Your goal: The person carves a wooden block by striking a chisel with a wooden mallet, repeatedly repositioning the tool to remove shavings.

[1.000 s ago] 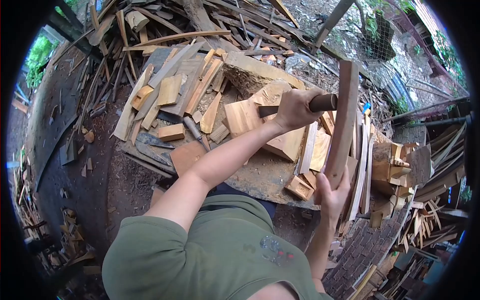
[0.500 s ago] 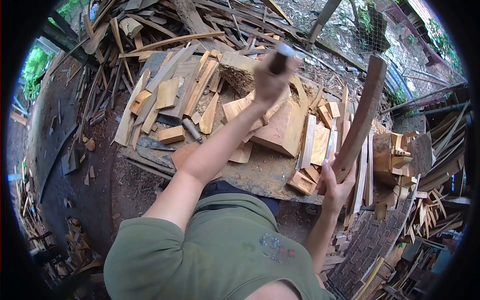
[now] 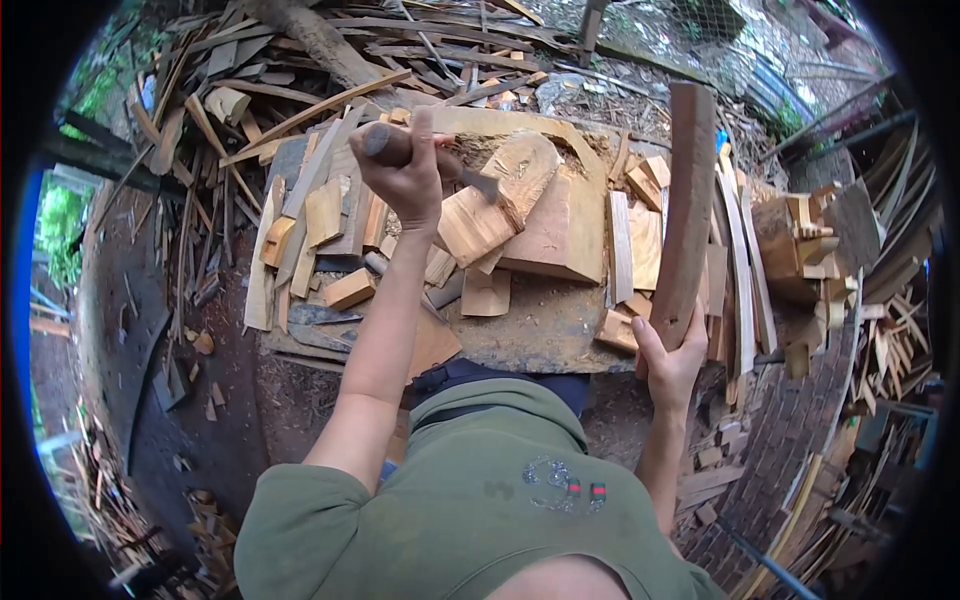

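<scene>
Left hand (image 3: 405,185) is gripping chisel (image 3: 480,182), blade pointing right at block (image 3: 486,224); contact unclear. Block is lying mid-bench (image 3: 565,338), long axis running toward far right corner, left hand nearer. Right hand (image 3: 676,362) is clutching bar (image 3: 688,205).

The bare left arm (image 3: 374,350) reaches forward, slightly bent at the elbow, ending in a bare left hand (image 3: 408,188) with fingers curled into a grip and one digit stretched straight. The bare right arm (image 3: 660,460) extends less far; its bare right hand (image 3: 677,365) grips too, closer to the torso (image 3: 460,480), thumb (image 3: 648,338) extended forward
</scene>
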### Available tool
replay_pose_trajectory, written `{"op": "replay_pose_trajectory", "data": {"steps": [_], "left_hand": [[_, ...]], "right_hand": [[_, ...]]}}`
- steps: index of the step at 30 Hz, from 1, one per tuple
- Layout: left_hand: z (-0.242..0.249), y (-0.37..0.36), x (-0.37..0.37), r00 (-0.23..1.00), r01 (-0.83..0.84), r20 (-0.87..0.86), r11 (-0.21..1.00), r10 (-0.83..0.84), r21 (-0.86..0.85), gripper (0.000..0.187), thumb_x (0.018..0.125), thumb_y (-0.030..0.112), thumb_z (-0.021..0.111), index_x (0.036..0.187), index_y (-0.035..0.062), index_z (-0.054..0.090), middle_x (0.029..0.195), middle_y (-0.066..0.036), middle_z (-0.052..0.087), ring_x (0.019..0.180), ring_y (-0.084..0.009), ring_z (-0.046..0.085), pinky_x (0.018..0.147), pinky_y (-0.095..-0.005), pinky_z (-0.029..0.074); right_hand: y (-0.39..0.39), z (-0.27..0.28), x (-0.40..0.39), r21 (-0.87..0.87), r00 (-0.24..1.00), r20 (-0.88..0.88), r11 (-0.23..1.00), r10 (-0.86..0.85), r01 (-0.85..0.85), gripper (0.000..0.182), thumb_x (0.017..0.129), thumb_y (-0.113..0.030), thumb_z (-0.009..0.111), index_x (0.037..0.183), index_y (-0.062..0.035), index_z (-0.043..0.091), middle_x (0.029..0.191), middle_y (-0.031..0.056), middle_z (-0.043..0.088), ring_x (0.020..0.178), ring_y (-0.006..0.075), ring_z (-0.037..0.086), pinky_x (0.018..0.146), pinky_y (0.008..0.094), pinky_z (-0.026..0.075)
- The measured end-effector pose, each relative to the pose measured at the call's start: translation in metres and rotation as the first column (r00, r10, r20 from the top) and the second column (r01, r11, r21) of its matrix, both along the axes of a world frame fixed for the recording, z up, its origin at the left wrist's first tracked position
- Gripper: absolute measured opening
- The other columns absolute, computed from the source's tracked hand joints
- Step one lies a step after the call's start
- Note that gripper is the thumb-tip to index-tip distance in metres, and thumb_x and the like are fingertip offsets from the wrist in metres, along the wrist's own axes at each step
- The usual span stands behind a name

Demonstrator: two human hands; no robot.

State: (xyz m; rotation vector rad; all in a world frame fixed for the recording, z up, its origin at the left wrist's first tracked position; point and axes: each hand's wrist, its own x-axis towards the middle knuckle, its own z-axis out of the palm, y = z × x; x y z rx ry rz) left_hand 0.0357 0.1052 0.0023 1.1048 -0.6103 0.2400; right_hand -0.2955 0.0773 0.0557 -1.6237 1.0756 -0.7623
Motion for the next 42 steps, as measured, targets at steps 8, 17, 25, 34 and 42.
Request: {"op": "replay_pose_trajectory", "data": {"steps": [8, 17, 25, 34, 42], "left_hand": [[0.015, -0.005, -0.007, 0.920, -0.272, -0.323, 0.955, 0.222, -0.118, 0.026, 0.095, 0.015, 0.065, 0.096, 0.0088, 0.040, 0.065, -0.004, 0.051, 0.042, -0.0086, 0.046, 0.038, -0.0231, 0.043], [0.004, 0.017, -0.055, 0.983, -0.144, -0.129, 0.984, 0.130, -0.103, 0.027, 0.097, 0.016, 0.060, 0.110, 0.0075, 0.038, 0.090, -0.008, 0.052, 0.059, -0.0127, 0.055, 0.054, -0.0248, 0.049], [-0.018, 0.053, -0.040, 0.767, 0.642, -0.209, 0.723, -0.607, 0.255, 0.012, 0.092, 0.010, 0.061, 0.086, 0.0058, 0.052, 0.082, -0.007, 0.061, 0.076, -0.0126, 0.056, 0.077, -0.0277, 0.046], [-0.023, 0.067, -0.042, 0.819, 0.547, -0.072, 0.738, -0.569, 0.395, 0.012, 0.090, -0.001, 0.066, 0.085, 0.0060, 0.058, 0.090, -0.004, 0.064, 0.078, -0.0081, 0.056, 0.072, -0.0243, 0.047], [-0.045, 0.081, -0.046, 0.813, 0.567, -0.044, 0.773, -0.581, 0.284, 0.019, 0.088, -0.005, 0.067, 0.080, 0.0055, 0.054, 0.088, -0.004, 0.063, 0.088, -0.0133, 0.061, 0.086, -0.0305, 0.049]], "right_hand": [[0.007, 0.004, 0.009, -0.017, 0.998, -0.047, 0.999, 0.044, -0.045, 0.059, 0.076, -0.020, 0.078, 0.123, 0.0042, 0.051, 0.099, 0.0135, 0.065, 0.087, 0.0207, 0.062, 0.080, 0.0335, 0.051], [0.013, -0.003, 0.010, -0.073, 0.994, -0.087, 0.995, 0.059, -0.066, 0.056, 0.076, -0.020, 0.077, 0.120, 0.0034, 0.052, 0.097, 0.0154, 0.067, 0.089, 0.0225, 0.066, 0.080, 0.0344, 0.052], [0.012, -0.024, 0.021, -0.013, 0.972, -0.147, 0.982, 0.182, -0.186, 0.057, 0.074, -0.027, 0.078, 0.116, 0.0033, 0.053, 0.088, 0.0191, 0.068, 0.079, 0.0274, 0.069, 0.072, 0.0381, 0.055], [0.037, 0.036, 0.059, -0.594, 0.876, -0.130, 0.671, 0.465, -0.444, 0.048, 0.070, -0.021, 0.075, 0.111, -0.0065, 0.055, 0.072, 0.0143, 0.067, 0.059, 0.0318, 0.068, 0.053, 0.0377, 0.054], [0.043, 0.048, 0.057, -0.502, 0.779, -0.350, 0.597, 0.521, -0.625, 0.040, 0.070, -0.025, 0.072, 0.099, -0.0054, 0.053, 0.063, 0.0138, 0.064, 0.055, 0.0329, 0.065, 0.051, 0.0442, 0.051]]}}
